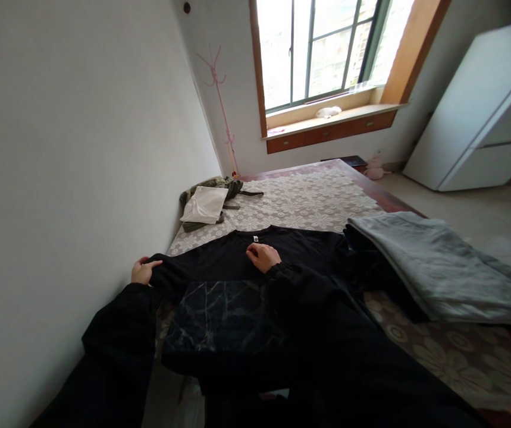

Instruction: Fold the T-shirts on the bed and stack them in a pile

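A black long-sleeved shirt (219, 255) lies spread on the table, with a small white label at its neckline. At its left end, my left hand (141, 271) is closed on the sleeve, near the wall. Over the upper middle of the shirt, just below the label, is my right hand (265, 257). Its fingers are curled in, and whether they pinch cloth is hidden. Close to my body, a dark item with pale marble-like veins (219, 318) covers the shirt's lower part; my right sleeve overlaps its right side.
A patterned tablecloth (304, 193) covers the table. Grey folded cloth (442, 267) lies on dark cloth at right. A white cloth (204, 205) rests on a green strapped bag (232, 187) at far left. Beyond stand a pink coat rack (222, 101) and a white fridge (473, 113).
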Action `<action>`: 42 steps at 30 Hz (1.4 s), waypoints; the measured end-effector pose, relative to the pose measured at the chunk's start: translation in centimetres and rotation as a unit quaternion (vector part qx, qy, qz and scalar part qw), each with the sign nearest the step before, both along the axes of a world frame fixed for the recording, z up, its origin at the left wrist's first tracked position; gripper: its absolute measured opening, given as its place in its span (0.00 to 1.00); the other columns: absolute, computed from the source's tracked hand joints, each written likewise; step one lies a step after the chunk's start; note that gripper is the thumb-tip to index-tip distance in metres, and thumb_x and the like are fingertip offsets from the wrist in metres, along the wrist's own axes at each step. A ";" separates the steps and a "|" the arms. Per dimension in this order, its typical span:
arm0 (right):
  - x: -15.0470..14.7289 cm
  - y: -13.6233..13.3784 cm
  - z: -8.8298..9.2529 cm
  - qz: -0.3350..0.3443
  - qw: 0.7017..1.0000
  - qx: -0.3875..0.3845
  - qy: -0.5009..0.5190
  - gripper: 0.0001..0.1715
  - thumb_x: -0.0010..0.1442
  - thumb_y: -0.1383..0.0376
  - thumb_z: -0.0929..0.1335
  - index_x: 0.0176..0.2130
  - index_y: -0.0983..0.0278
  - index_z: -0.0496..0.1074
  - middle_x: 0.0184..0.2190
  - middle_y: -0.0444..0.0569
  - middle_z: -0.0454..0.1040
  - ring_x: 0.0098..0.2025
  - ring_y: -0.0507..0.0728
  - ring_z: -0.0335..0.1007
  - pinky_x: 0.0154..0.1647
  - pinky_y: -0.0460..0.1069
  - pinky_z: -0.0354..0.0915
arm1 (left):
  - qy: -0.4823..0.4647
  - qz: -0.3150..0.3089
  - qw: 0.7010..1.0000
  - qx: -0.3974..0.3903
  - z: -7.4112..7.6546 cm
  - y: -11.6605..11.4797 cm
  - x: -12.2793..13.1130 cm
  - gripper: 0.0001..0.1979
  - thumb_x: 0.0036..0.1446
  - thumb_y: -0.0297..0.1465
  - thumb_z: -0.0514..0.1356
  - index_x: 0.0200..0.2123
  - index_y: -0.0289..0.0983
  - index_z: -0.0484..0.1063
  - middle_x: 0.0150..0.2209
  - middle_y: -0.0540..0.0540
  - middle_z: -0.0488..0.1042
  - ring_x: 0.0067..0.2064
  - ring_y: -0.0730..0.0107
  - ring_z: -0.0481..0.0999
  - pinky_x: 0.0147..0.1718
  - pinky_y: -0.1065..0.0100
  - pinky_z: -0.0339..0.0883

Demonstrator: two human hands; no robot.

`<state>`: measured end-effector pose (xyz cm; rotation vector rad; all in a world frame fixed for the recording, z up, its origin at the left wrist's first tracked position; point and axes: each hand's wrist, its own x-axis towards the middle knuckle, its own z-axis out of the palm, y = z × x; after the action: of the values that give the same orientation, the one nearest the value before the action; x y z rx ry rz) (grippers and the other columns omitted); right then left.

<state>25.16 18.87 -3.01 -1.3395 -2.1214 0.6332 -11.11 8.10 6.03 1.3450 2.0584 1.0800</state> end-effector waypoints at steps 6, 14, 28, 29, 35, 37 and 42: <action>0.0 -0.2 0.1 0.059 0.997 -0.012 0.049 0.16 0.70 0.53 0.62 0.51 0.53 0.73 0.33 0.40 0.80 0.35 0.53 0.75 0.36 0.45 0.62 | 0.004 -0.198 0.979 0.057 0.9 -2.0 10.0 0.43 0.51 0.42 0.68 0.66 0.47 0.53 0.58 0.40 0.72 0.48 0.61 0.79 0.48 0.56 0.73; -0.2 -0.4 -0.2 0.104 0.994 0.024 0.014 0.18 0.69 0.53 0.63 0.55 0.56 0.70 0.37 0.42 0.79 0.38 0.54 0.75 0.39 0.47 0.63 | 0.197 -0.169 0.965 -0.030 -1.3 -6.7 8.6 0.19 0.56 0.36 0.57 0.51 0.40 0.72 0.48 0.43 0.77 0.43 0.60 0.79 0.42 0.60 0.73; -0.7 -1.4 0.3 0.155 0.978 0.090 -0.110 0.08 0.65 0.60 0.69 0.43 0.60 0.74 0.43 0.49 0.72 0.46 0.58 0.67 0.48 0.50 0.59 | 0.322 -0.049 0.945 -0.042 -5.9 -10.8 7.9 0.07 0.57 0.29 0.56 0.39 0.43 0.69 0.42 0.46 0.75 0.35 0.64 0.75 0.33 0.66 0.63; -0.7 -1.4 0.4 0.158 0.977 0.090 -0.110 0.07 0.64 0.60 0.69 0.41 0.60 0.74 0.43 0.49 0.72 0.46 0.57 0.67 0.48 0.50 0.59 | 0.326 -0.028 0.944 -0.041 -5.9 -10.8 7.9 0.06 0.57 0.28 0.56 0.39 0.44 0.69 0.41 0.47 0.75 0.35 0.65 0.75 0.32 0.67 0.62; -0.7 -1.6 0.5 0.169 0.975 0.093 -0.108 0.04 0.64 0.64 0.68 0.39 0.61 0.74 0.41 0.49 0.73 0.45 0.57 0.67 0.46 0.49 0.58 | 0.313 0.009 0.949 -0.036 -5.6 -10.8 7.2 0.08 0.57 0.27 0.55 0.39 0.44 0.69 0.39 0.50 0.74 0.32 0.68 0.74 0.30 0.69 0.59; -0.8 -1.6 0.4 0.167 0.976 0.094 -0.105 0.07 0.64 0.64 0.68 0.43 0.61 0.74 0.41 0.49 0.73 0.45 0.57 0.67 0.47 0.49 0.58 | 0.294 -0.003 0.955 -0.031 -5.5 -10.8 6.9 0.09 0.57 0.28 0.55 0.41 0.44 0.69 0.40 0.50 0.75 0.33 0.68 0.75 0.32 0.69 0.61; -0.7 -1.6 0.3 0.178 0.975 0.100 -0.092 0.17 0.65 0.59 0.69 0.52 0.60 0.72 0.42 0.49 0.73 0.46 0.58 0.67 0.48 0.50 0.58 | 0.323 0.012 0.946 -0.032 -5.6 -10.8 6.3 0.04 0.57 0.30 0.56 0.35 0.43 0.69 0.36 0.49 0.75 0.33 0.66 0.75 0.33 0.68 0.62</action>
<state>24.42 17.24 -2.66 -0.9476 -2.5303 0.4277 -4.81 -2.69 0.39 1.8151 2.5315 0.6091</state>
